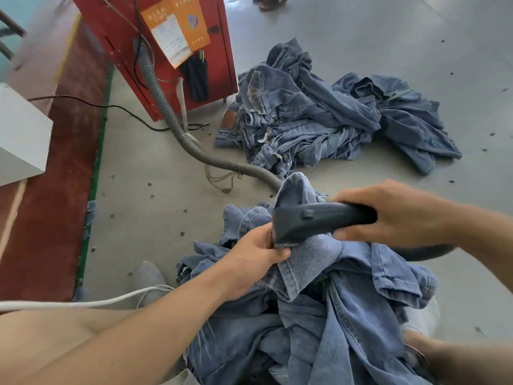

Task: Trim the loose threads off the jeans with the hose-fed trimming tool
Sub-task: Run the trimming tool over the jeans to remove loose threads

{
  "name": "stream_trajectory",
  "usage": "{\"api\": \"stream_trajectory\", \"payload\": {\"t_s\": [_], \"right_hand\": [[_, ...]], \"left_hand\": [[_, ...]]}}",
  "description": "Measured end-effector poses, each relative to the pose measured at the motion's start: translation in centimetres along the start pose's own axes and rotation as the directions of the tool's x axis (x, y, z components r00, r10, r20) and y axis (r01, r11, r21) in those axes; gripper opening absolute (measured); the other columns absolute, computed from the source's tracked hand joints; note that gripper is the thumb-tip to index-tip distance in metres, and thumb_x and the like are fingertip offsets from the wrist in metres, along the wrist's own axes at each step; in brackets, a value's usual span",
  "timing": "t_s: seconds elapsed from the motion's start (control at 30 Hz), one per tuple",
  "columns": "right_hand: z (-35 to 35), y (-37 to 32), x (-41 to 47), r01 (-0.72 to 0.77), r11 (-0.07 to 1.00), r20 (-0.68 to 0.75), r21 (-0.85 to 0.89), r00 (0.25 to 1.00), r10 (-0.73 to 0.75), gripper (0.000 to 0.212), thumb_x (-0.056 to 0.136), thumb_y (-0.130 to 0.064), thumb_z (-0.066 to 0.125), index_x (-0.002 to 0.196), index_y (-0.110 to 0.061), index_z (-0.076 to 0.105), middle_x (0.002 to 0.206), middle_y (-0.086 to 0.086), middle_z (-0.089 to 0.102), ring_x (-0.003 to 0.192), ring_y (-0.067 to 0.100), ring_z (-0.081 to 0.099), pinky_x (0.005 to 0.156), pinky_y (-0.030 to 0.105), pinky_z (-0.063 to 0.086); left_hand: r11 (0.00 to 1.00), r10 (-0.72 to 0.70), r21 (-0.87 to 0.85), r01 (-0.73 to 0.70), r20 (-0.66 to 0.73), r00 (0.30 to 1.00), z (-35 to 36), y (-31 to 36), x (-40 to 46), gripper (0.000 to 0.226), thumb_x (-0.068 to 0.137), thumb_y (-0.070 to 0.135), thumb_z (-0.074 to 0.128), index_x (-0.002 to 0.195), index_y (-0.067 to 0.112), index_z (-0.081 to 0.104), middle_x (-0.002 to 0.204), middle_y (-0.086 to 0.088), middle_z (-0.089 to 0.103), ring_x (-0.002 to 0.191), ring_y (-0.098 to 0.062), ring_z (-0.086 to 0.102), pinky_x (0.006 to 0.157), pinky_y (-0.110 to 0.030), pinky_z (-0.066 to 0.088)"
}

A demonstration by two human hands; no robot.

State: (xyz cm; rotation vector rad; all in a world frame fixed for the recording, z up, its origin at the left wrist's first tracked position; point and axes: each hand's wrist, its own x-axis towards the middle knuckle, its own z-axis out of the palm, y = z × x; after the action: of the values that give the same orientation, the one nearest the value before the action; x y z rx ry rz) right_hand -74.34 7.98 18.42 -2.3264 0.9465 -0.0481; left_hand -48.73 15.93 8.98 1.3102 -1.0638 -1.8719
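Our right hand [394,215] wraps its fingers round the trimming tool [319,218], forearm level; our left hand [255,259] pinches the jeans [319,273] beneath its head.

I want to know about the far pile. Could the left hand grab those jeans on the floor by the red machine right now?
Probably not. The left hand is busy holding the jeans under the trimming tool, and the far pile lies well beyond, across bare floor.

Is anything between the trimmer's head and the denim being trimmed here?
Nothing visible. The right hand grips the trimming tool, its head sitting directly on the jeans fold that the left hand pinches. The left thumb is right beside the head, not under it.
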Motion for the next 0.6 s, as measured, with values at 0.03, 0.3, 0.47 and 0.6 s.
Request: {"api": "stream_trajectory", "payload": {"t_s": [0.03, 0.3, 0.47, 0.6], "right_hand": [[0.2, -0.5, 0.4, 0.025, 1.000, -0.043, 0.016, 0.999, -0.024, 0.029, 0.088, -0.061, 0.065, 0.109, -0.042, 0.064, 0.086, -0.019, 0.068, 0.077, 0.005, 0.066, 0.069, 0.018, 0.047], [-3.2, 0.6, -0.5, -0.108, 0.975, 0.028, 0.195, 0.994, 0.105, 0.018, 0.081, -0.064, 0.066, 0.093, -0.050, 0.065, 0.071, -0.015, 0.068, 0.058, 0.005, 0.062, 0.055, 0.015, 0.046], [-1.0, -0.8, 0.7, 0.002, 0.993, -0.040, 0.117, 0.999, 0.003, 0.028, 0.088, -0.058, 0.068, 0.101, -0.033, 0.067, 0.081, -0.015, 0.067, 0.071, 0.006, 0.064, 0.062, 0.016, 0.045], [-3.7, 0.4, -0.4, -0.089, 0.968, -0.124, 0.236, 0.985, 0.121, 0.028, 0.082, -0.066, 0.063, 0.094, -0.041, 0.063, 0.069, -0.011, 0.067, 0.054, 0.003, 0.060, 0.050, 0.014, 0.044]], "left_hand": [[1.000, -0.003, -0.004, 0.003, 0.005, 1.000, 0.0, 0.1, 0.0, 0.043, 0.099, -0.007, 0.053, 0.121, 0.026, 0.071, 0.124, 0.000, 0.074, 0.123, -0.017, 0.066, 0.110, -0.042, 0.048], [0.997, 0.068, 0.022, -0.069, 0.048, 0.997, -0.2, 0.4, 0.6, 0.042, 0.097, -0.003, 0.054, 0.128, 0.023, 0.067, 0.125, -0.001, 0.073, 0.124, -0.017, 0.064, 0.104, -0.031, 0.050], [0.999, -0.014, -0.041, 0.019, 0.121, 0.993, 0.4, -0.1, 0.8, 0.033, 0.093, 0.011, 0.064, 0.118, 0.030, 0.074, 0.123, -0.004, 0.074, 0.120, -0.022, 0.068, 0.100, -0.038, 0.056], [0.993, 0.028, -0.113, -0.011, 0.149, 0.989, 0.1, -0.1, 1.2, 0.039, 0.097, -0.001, 0.057, 0.131, 0.014, 0.067, 0.128, -0.012, 0.071, 0.122, -0.027, 0.066, 0.098, -0.034, 0.054]]}}
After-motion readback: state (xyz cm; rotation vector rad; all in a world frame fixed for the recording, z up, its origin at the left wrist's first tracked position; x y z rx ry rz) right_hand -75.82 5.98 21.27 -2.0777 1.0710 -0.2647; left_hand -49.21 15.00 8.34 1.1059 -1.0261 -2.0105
